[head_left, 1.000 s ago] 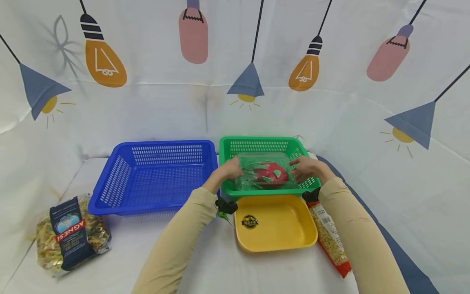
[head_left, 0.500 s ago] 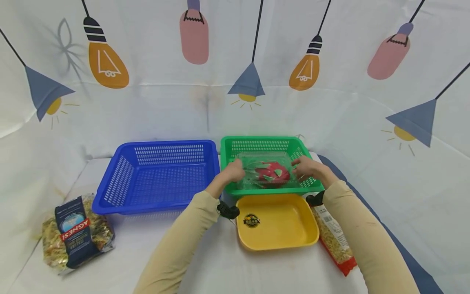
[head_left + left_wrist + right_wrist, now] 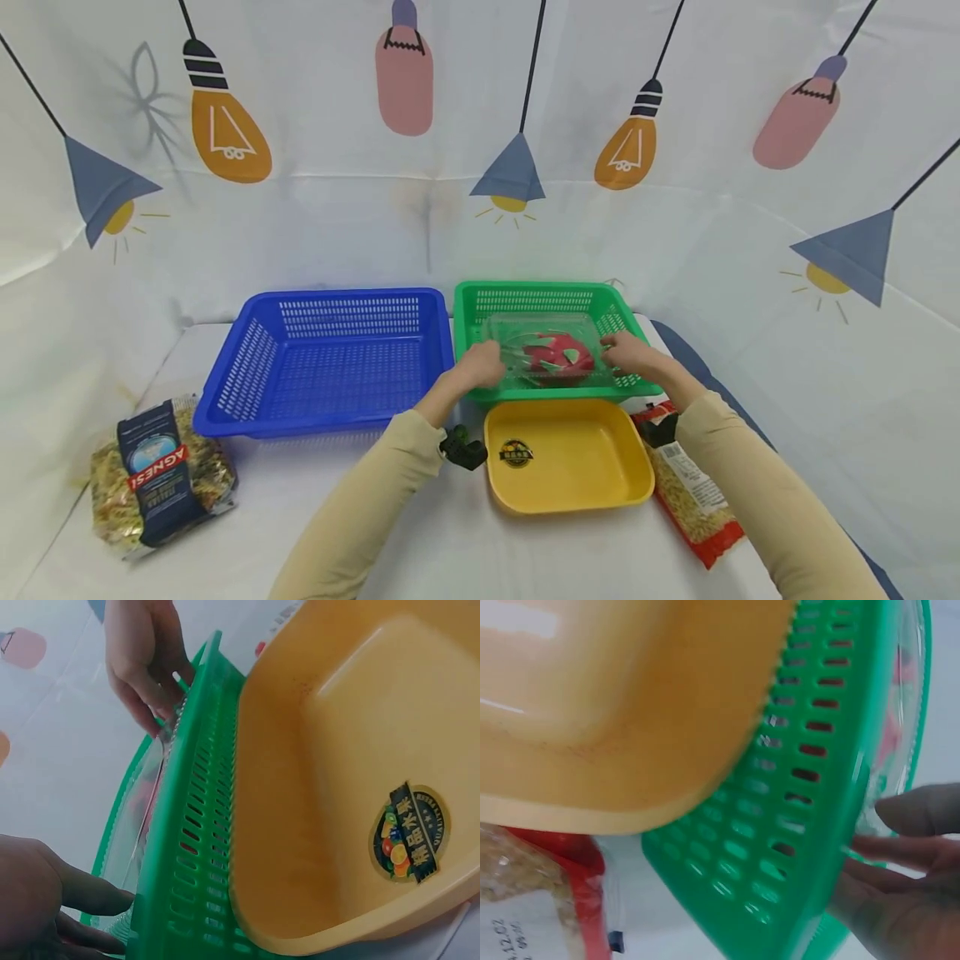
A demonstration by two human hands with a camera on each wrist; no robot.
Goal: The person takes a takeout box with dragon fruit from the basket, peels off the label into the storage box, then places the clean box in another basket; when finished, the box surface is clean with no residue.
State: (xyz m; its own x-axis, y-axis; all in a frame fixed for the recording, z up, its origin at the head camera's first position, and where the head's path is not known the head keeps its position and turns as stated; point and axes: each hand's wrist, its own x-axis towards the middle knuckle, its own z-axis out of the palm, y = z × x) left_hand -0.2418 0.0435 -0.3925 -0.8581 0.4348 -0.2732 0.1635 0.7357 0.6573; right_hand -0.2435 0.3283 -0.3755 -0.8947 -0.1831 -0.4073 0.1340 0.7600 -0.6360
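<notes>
In the head view, a clear plastic box [image 3: 540, 323] with a pink dragon fruit [image 3: 558, 358] inside sits in the green basket [image 3: 525, 287]. My left hand [image 3: 480, 365] is at the box's front left corner, over the basket's rim. In the left wrist view its fingers [image 3: 97, 894] extend fairly straight beside the box. My right hand [image 3: 633, 354] is at the box's right end, fingers pointing inward. The right wrist view shows its thumb [image 3: 911, 811] and fingers spread slightly apart by the box's corner, at the basket's rim.
A yellow tray [image 3: 570, 458] stands right in front of the green basket. To the left is a blue basket [image 3: 345, 375], with a bag of pasta [image 3: 161, 475] before it. A red-ended clear bag [image 3: 693, 487] lies under the right forearm. A patterned sheet [image 3: 420, 233] hangs behind.
Both hands have drawn slightly back toward me and outward from the box's ends. The box with the dragon fruit stays in the green basket. The head view has shifted a little.
</notes>
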